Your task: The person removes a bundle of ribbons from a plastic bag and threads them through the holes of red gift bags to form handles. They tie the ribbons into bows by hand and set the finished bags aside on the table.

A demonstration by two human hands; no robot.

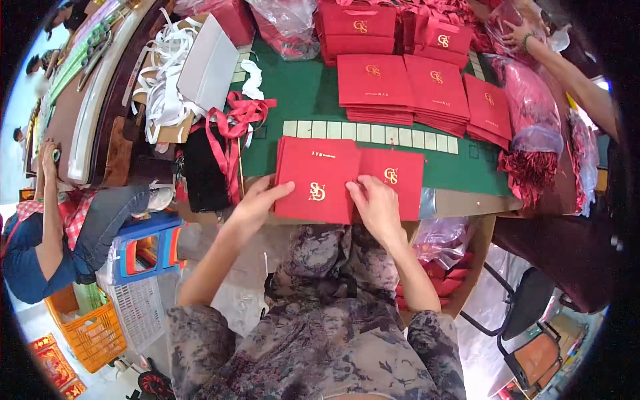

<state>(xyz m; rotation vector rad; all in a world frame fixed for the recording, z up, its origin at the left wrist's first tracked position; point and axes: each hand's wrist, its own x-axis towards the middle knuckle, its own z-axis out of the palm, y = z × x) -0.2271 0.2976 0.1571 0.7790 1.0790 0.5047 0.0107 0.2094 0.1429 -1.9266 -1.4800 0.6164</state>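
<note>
At the table's near edge, my left hand [252, 205] grips the left side of a stack of flat red paper bags [319, 170], thumb on top and fingers underneath. The top bag carries a gold monogram and small gold print, upside down from my view. My right hand [377, 208] pinches the right edge of the same stack, its thumb and fingertips together there. Another flat red bag [407, 167] with a gold monogram lies to the right, partly under the stack and behind my right hand.
Beyond a row of pale rectangles [370, 133] on the green tabletop [287, 80] lie piles of red bags [373, 77]. A box of white ribbons [170, 80] and loose red ribbon [233, 127] are left. Other people's hands [517, 35] show right and left. Plastic-wrapped bundles [533, 107] lie right.
</note>
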